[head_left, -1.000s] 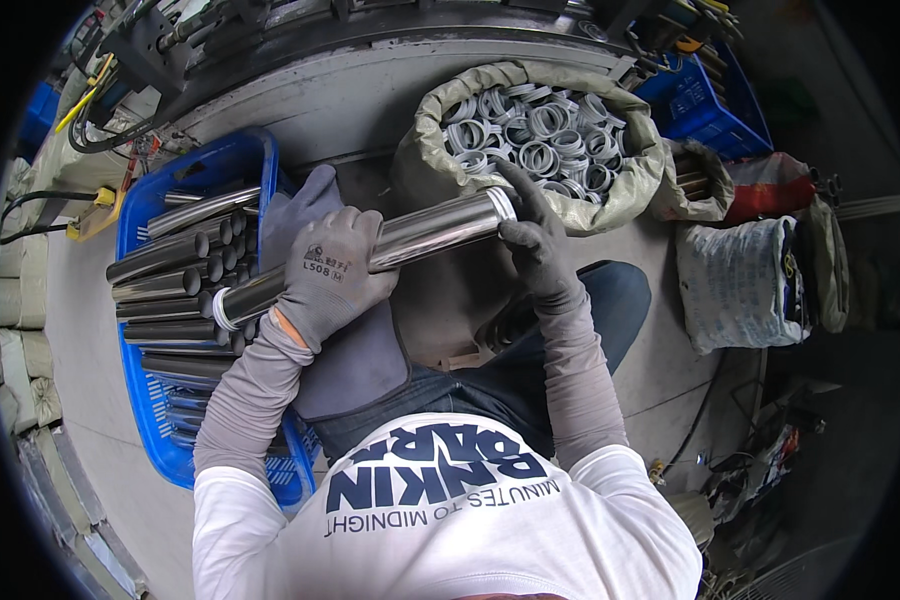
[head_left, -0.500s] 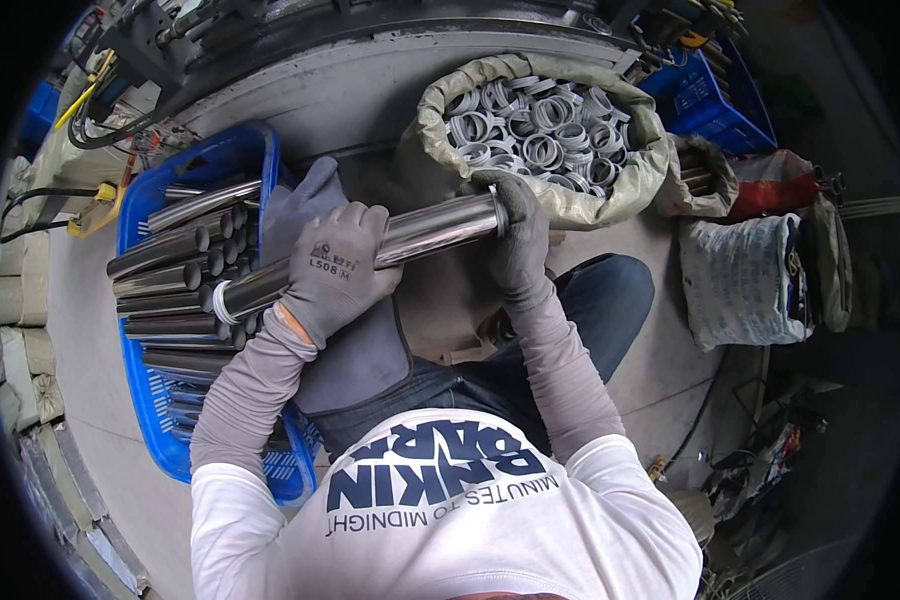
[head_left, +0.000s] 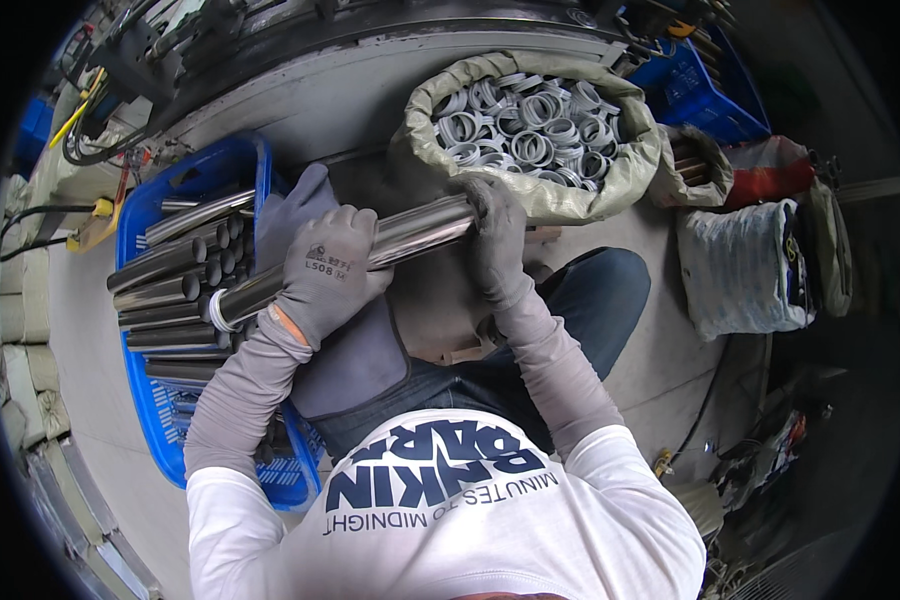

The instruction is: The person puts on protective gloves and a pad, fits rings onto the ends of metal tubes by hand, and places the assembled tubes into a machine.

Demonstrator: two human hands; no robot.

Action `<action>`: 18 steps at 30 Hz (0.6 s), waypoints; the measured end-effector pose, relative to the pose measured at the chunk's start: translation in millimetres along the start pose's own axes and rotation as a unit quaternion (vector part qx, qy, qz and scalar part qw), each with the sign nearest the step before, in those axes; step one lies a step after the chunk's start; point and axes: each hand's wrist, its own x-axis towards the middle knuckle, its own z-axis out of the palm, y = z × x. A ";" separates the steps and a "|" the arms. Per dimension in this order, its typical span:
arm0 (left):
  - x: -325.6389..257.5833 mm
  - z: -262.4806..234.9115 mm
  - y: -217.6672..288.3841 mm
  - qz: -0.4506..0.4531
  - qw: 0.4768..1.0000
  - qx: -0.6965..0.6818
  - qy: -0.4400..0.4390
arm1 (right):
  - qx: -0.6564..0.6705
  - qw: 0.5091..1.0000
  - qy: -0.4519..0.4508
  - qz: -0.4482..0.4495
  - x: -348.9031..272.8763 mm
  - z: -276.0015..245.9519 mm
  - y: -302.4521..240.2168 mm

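Observation:
A shiny metal tube point(head_left: 420, 234) slants across in front of me, its right end higher in the picture than its left. My left hand point(head_left: 332, 262), in a grey glove, is closed round its middle. My right hand point(head_left: 498, 235), gloved too, wraps the right end; its palm and fingers cover the ring that was there. At the tube's left end sits a pale plastic ring point(head_left: 219, 312). That end overlaps the blue basket point(head_left: 142, 400), where several similar metal tubes point(head_left: 160, 295) lie stacked. A grey cloth point(head_left: 355, 365) covers my left thigh beneath the tube.
Beyond my right hand stands a woven sack point(head_left: 560, 205) full of pale grey rings point(head_left: 532, 145). Farther right are a small sack of tubes point(head_left: 705, 180), a blue crate point(head_left: 695, 95) and a white bag point(head_left: 740, 270). Machinery point(head_left: 370, 45) runs along the far side.
My right hand has shifted slightly left along with the tube's right end and now hides the ring there. The left hand keeps its hold, nearly in place. The view has shifted slightly.

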 end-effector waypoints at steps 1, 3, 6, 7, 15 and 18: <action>0.5 -0.9 -1.0 -0.001 1.000 -0.016 -0.006 | 0.014 1.000 0.005 0.015 0.0 -0.7 0.7; -1.9 -5.5 -4.5 0.002 0.999 -0.030 -0.011 | -0.060 0.995 -0.015 -0.084 7.4 -9.4 3.9; -23.0 -21.8 -13.7 -0.044 0.999 -0.002 0.007 | -0.073 0.995 -0.062 -0.027 38.2 -24.4 -2.5; -26.4 -21.9 -19.0 -0.038 0.999 0.000 0.010 | -0.027 0.999 0.015 0.037 61.2 -36.6 16.5; -43.0 -3.4 -36.2 -0.033 0.994 -0.066 0.086 | -0.647 0.758 -0.026 -0.079 179.6 -102.5 69.3; -43.9 -3.2 -38.8 -0.018 0.992 -0.082 0.095 | -0.690 0.722 -0.059 0.014 183.8 -104.2 60.0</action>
